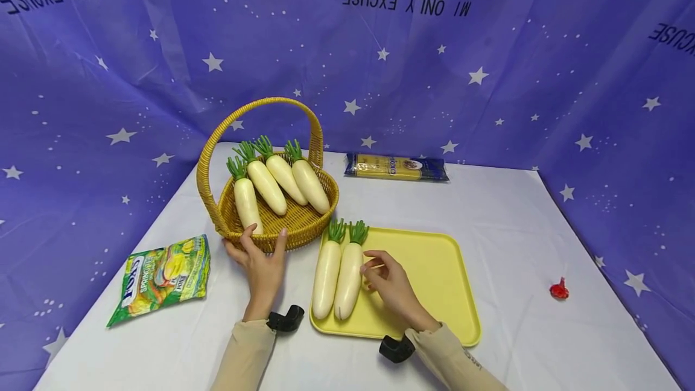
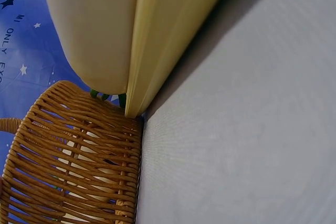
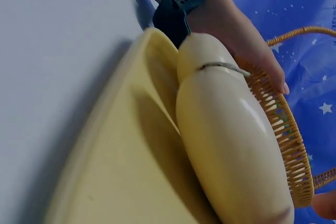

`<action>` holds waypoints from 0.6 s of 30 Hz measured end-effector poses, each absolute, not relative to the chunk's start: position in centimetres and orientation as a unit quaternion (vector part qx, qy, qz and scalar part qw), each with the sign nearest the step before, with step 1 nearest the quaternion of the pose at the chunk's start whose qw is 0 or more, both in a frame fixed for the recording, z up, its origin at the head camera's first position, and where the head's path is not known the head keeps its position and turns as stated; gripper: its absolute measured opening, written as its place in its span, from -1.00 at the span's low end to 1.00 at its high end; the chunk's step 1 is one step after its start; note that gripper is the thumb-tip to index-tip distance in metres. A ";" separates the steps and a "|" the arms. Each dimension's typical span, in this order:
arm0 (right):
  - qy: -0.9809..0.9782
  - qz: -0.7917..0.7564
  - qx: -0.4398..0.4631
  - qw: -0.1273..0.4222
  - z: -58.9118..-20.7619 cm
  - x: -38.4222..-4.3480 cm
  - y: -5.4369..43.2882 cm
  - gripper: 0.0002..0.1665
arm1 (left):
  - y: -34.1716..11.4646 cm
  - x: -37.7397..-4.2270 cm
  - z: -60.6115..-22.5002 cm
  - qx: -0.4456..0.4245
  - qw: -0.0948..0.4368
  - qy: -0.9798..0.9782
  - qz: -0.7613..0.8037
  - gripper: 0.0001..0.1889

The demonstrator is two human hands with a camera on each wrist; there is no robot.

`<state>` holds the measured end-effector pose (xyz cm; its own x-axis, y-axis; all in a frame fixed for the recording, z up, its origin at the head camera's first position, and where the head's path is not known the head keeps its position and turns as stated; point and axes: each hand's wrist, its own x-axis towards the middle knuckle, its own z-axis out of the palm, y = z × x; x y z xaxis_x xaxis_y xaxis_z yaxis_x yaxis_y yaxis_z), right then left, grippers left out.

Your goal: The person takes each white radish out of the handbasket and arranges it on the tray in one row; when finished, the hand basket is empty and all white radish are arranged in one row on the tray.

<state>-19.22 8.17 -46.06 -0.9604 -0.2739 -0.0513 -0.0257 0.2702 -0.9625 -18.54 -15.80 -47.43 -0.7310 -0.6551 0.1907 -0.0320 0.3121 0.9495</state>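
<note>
My left hand (image 1: 264, 273) touches the front of a wicker basket (image 1: 304, 235), its fingers spread along the rim and outer wall. Several white radishes (image 1: 266, 187) with green tops lie in that basket. On the left side of a yellow tray (image 1: 429, 282), two more radishes lie side by side, a left radish (image 1: 327, 279) and a right radish (image 1: 349, 282). Over the tray, my right hand (image 1: 396, 288) has loosely bent fingers, with fingertips right at the right radish's side. The right wrist view shows this radish (image 3: 231, 124) close up.
A green snack bag (image 1: 165, 273) lies left of the basket. At the back of the white table lies a blue and yellow pasta packet (image 1: 396, 167). A small red object (image 1: 559, 289) sits far right. The basket's tall handle (image 1: 266, 101) arches above its bowl.
</note>
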 end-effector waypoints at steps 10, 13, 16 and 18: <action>0.824 -0.552 -0.130 0.004 -46.3 -21.1 8.0 -0.52 | -15.8 -18.6 -47.3 0.226 0.287 -0.758 -0.540 -0.31; 0.833 -0.534 -0.146 -0.016 -46.2 -22.0 7.6 -0.44 | -15.8 -18.6 -47.3 0.225 0.288 -0.758 -0.539 -0.32; 0.836 -0.522 -0.167 -0.039 -46.0 -23.0 7.0 -0.40 | -15.8 -18.6 -47.4 0.225 0.292 -0.757 -0.539 -0.33; 0.836 -0.515 -0.182 -0.058 -45.8 -23.8 6.5 -0.38 | -15.7 -18.6 -47.4 0.225 0.294 -0.758 -0.537 -0.33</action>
<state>-23.80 6.52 -45.84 -0.9267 -0.2445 0.2855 -0.3650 0.4034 -0.8391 -18.62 -15.74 -47.40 -0.7261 -0.6565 0.2047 -0.0244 0.3221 0.9464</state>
